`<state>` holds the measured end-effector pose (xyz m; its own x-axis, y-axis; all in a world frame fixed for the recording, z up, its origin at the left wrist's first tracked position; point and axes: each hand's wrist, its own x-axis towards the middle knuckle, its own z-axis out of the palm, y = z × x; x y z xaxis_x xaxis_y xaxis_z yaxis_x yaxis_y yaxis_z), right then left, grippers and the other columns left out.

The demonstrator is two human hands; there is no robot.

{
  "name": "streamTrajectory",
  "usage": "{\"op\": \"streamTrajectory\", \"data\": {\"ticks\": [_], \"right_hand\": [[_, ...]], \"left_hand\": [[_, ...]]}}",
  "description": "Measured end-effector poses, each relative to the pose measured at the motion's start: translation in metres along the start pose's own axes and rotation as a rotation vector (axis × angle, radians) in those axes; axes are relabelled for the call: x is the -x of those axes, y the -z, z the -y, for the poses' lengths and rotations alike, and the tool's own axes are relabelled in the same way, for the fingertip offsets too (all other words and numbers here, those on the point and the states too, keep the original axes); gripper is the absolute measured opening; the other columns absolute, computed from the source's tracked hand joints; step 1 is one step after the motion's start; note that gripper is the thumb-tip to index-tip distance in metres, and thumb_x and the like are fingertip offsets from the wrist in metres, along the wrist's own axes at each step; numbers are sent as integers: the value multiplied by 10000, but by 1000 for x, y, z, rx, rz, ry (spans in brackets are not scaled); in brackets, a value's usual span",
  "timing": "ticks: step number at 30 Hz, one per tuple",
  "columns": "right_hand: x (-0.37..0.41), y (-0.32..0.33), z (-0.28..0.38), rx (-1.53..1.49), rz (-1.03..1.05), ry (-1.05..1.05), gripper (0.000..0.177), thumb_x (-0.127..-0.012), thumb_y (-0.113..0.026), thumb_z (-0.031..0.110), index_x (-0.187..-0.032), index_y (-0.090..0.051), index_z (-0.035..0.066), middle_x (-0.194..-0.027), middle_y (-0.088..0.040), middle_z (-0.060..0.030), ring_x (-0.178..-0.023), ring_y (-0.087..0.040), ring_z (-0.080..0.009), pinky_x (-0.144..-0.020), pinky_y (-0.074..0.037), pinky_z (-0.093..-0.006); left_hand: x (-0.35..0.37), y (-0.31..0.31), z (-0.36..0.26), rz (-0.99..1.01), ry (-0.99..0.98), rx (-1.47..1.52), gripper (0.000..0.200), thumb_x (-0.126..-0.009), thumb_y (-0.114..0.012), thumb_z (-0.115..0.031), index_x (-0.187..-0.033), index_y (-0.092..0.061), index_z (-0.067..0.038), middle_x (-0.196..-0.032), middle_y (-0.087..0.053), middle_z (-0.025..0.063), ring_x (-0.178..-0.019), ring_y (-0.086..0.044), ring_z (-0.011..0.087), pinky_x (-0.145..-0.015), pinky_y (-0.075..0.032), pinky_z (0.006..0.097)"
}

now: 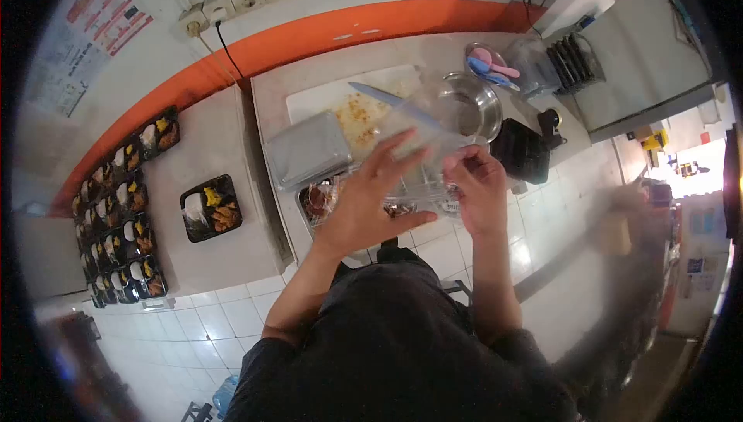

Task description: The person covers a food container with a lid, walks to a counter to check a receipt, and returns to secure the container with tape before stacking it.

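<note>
Pinching clear plastic [424, 119] by its edge at frame ctr w/ R hand [478, 187], thumb to fingers. Holding L hand [370, 201] wide open, fingers spread; can't tell if touching plastic. Note also, upper ctr: knife [371, 92] on white board [309, 102], metal bowl [489, 105] to right. Mid-left: black meal tray [227, 184] on surface [186, 151].

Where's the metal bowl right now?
In the head view, the metal bowl sits right of centre, just beyond the right hand, with the white cutting board to its left.
</note>
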<state>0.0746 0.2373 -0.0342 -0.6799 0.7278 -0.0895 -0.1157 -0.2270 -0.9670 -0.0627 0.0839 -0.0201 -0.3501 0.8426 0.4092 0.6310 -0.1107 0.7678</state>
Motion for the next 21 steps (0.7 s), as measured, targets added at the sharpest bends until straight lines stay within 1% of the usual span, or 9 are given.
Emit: {"op": "streamTrajectory", "data": {"ticks": [3,4,6,10,14,16,18,19,21], "right_hand": [[1,-15,33,67,170,-7,225,-874,-739,91,-1045,-634,-12,-833,-661,-15,-733,-613,-71,-563,-497,-208],[-3,-12,37,6,228,9,302,-884,-722,66,-1145,-624,-52,-853,-660,-29,-749,-617,-78,-631,-533,-220],[-8,-4,43,-31,327,29,314,-887,-712,47,-1168,-619,-57,-868,-661,-39,-768,-621,-82,-664,-538,-221],[-21,12,50,-4,507,54,338,-887,-684,-14,-1210,-607,-75,-922,-663,-60,-832,-627,-92,-751,-542,-230],[-33,15,45,-90,520,39,324,-880,-680,-41,-1196,-620,-73,-929,-661,-54,-844,-625,-92,-757,-536,-230],[-39,17,42,18,540,9,307,-877,-675,-50,-1180,-630,-70,-937,-662,-61,-844,-625,-88,-755,-536,-231],[-40,15,35,5,567,-19,302,-874,-674,-51,-1173,-636,-62,-927,-657,-57,-823,-618,-81,-730,-528,-221],[-40,14,31,0,572,-34,298,-870,-672,-52,-1166,-642,-54,-916,-652,-54,-802,-611,-73,-705,-520,-210],[-43,13,22,76,582,2,273,-866,-657,-48,-1139,-646,-51,-905,-644,-48,-785,-604,-78,-693,-509,-217]], "left_hand": [[-11,-17,-19,-71,133,212,649,-759,-805,-131,-1355,-552,-78,-1423,-492,172,-1164,-599,359,-954,-502,367],[-14,-21,-21,-79,133,190,649,-759,-805,-131,-1355,-552,-78,-1423,-492,172,-1164,-599,359,-954,-502,367],[-14,-27,-24,-227,18,72,633,-756,-784,-59,-1348,-559,-56,-1360,-565,183,-1166,-616,332,-935,-514,352],[-11,-42,-30,-286,119,230,620,-777,-754,-38,-1360,-546,-28,-1344,-578,205,-1178,-618,289,-907,-528,334],[-8,-55,-23,-348,152,159,612,-773,-747,-13,-1352,-548,0,-1241,-641,198,-1016,-674,216,-823,-548,307],[-1,-63,-15,-397,156,119,598,-770,-746,-6,-1339,-560,2,-1189,-670,184,-940,-688,190,-787,-553,297],[3,-71,-12,-651,233,199,506,-783,-722,28,-1274,-601,4,-1063,-705,134,-818,-669,138,-733,-544,281],[6,-70,-10,-667,242,186,506,-783,-722,28,-1274,-601,4,-1063,-705,134,-818,-669,138,-733,-544,281],[10,-66,-5,-875,279,-214,362,-807,-699,47,-1161,-629,13,-1011,-694,96,-792,-655,122,-706,-534,259]]}}
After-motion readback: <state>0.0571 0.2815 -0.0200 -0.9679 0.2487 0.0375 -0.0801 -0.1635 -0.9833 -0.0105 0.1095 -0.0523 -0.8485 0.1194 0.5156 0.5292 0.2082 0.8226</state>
